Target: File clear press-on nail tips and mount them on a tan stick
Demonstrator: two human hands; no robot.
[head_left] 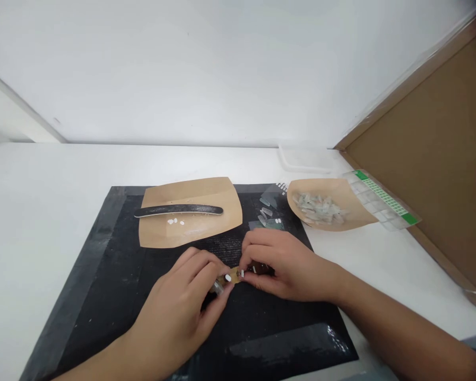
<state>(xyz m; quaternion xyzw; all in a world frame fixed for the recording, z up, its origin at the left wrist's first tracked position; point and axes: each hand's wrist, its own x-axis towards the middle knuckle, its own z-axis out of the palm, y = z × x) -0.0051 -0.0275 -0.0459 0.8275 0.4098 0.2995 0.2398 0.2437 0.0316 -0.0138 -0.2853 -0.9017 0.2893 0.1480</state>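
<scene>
A: What do the hands hold?

B: The left hand [184,304] pinches a small tan strip [235,274] between thumb and fingertips, low over the black mat [115,301]. A white oval [228,278] and a clear piece [218,288] show beside those fingertips.

A: And the right hand [291,264]?

B: Its thumb and index finger are pressed together on a small white piece [242,273], held at the strip's right end, just beside the oval.

A: Is any lettering legible?

B: The green label [384,197] on the clear plastic case [375,209], at right, bears a grid of pale cells — any print there is too small to read.

A: What lies beyond the hands?

B: At left, a tan sheet [222,193] carries a dark file [178,210] and several white bits [175,221]. Clear tips [266,211] lie near the right hand; a heap of translucent pieces [319,208] rests on a second sheet [359,216] — its right end meeting the case.
</scene>
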